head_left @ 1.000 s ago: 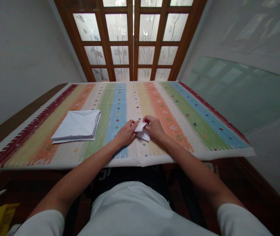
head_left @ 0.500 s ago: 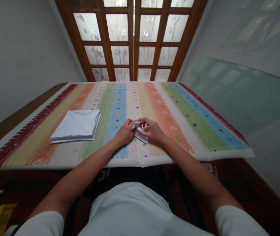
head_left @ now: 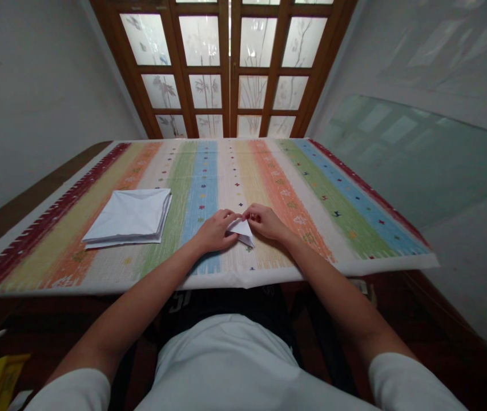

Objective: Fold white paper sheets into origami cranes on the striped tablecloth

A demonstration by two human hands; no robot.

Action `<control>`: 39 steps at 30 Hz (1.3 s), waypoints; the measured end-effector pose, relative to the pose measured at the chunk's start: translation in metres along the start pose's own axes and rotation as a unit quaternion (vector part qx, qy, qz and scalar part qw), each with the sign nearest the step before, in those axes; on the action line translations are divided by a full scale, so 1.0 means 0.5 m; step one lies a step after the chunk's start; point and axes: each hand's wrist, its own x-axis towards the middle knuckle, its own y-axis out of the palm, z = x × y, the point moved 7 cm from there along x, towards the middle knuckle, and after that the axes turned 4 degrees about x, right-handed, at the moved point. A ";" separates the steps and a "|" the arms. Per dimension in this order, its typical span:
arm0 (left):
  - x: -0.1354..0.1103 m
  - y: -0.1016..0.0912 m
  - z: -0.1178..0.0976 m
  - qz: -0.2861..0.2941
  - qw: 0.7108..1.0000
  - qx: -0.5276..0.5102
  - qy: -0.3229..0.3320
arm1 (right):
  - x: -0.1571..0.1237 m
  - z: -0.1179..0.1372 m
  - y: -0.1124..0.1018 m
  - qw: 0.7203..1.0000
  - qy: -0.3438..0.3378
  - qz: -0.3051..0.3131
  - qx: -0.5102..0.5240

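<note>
While our left hand (head_left: 216,233) and right hand (head_left: 265,221) pinch the folded paper (head_left: 242,228) between them over the striped cloth (head_left: 206,171), we should align corners before pressing, though its layers look unclear.

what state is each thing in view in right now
folded paper: folded small, held
left hand: gripping folded paper
right hand: pinching its far edge
paper stack: flat, edges slightly uneven
tablecloth: spread out
wooden doors: drawn together, thin bright slit

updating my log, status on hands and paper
Left hand holding folded paper; right hand at its far edge. Paper stack apart, to the left. Nothing seen blocking the hands.
</note>
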 end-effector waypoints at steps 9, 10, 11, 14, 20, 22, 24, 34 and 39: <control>0.001 -0.002 0.007 -0.002 1.000 -0.013 0.010 | -0.007 0.002 0.000 0.997 -0.012 0.058 -0.040; 0.002 -0.002 0.011 -0.009 1.000 -0.023 0.007 | -0.007 0.005 0.000 0.997 -0.025 0.057 -0.038; 0.002 -0.002 0.016 -0.016 0.999 -0.033 0.002 | -0.008 0.008 -0.001 0.997 -0.035 0.059 -0.035; 0.002 -0.005 0.032 -0.034 0.998 -0.054 -0.020 | -0.012 0.013 0.004 0.995 -0.043 0.089 -0.023; 0.001 -0.006 0.036 -0.034 0.998 -0.043 -0.029 | -0.011 0.008 0.003 0.996 -0.009 0.081 -0.045; -0.001 -0.005 0.035 -0.033 0.998 -0.048 -0.033 | -0.009 0.004 0.002 0.996 0.003 0.075 -0.043; -0.004 -0.004 0.039 -0.037 0.996 -0.065 -0.050 | -0.009 0.001 0.001 0.997 0.019 0.068 -0.021; 0.005 0.001 0.061 -0.078 0.964 -0.224 -0.116 | -0.004 0.027 0.030 0.953 0.056 0.063 0.290; 0.008 -0.014 0.065 -0.102 0.944 -0.294 -0.111 | -0.001 0.050 0.035 0.953 0.009 0.074 0.293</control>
